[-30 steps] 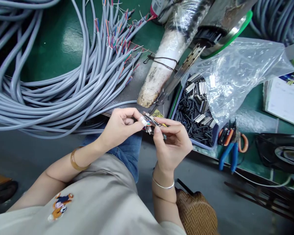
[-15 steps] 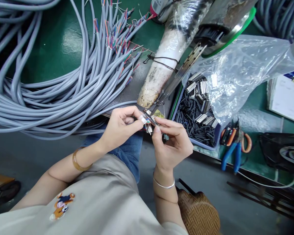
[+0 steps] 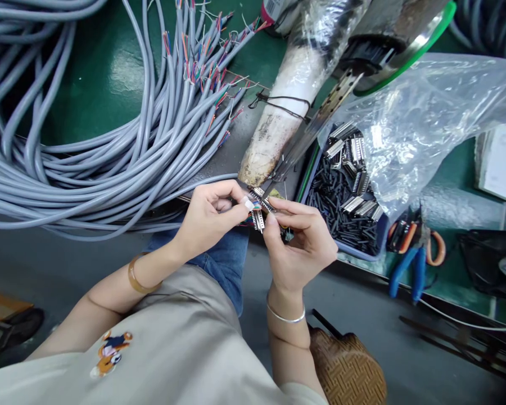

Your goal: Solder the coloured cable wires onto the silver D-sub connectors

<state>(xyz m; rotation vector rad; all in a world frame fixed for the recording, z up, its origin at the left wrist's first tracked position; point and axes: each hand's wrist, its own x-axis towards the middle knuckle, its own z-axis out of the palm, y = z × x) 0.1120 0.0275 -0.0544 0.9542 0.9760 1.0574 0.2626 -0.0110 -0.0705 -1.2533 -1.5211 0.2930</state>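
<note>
Both hands have barely moved since a second ago, yet the connector (image 3: 257, 192) now lies beneath the soldering iron's (image 3: 320, 115) dark tip; whether they touch, I can't tell. It sits just off the near end of the white tube (image 3: 265, 138), a second connector (image 3: 258, 220) close by on the person's side. The left hand's (image 3: 213, 214) grip is pinched on coloured wires (image 3: 257, 206), the right hand's (image 3: 301, 242) on the connector's end. Right of the tube on the counter (image 3: 96, 95) I count one tray (image 3: 356, 252) and one pair of blue-handled pliers (image 3: 419, 275); left of it, grey cables (image 3: 109, 174) too many to count. The left forearm slants in, the right reaches straight forward
</note>
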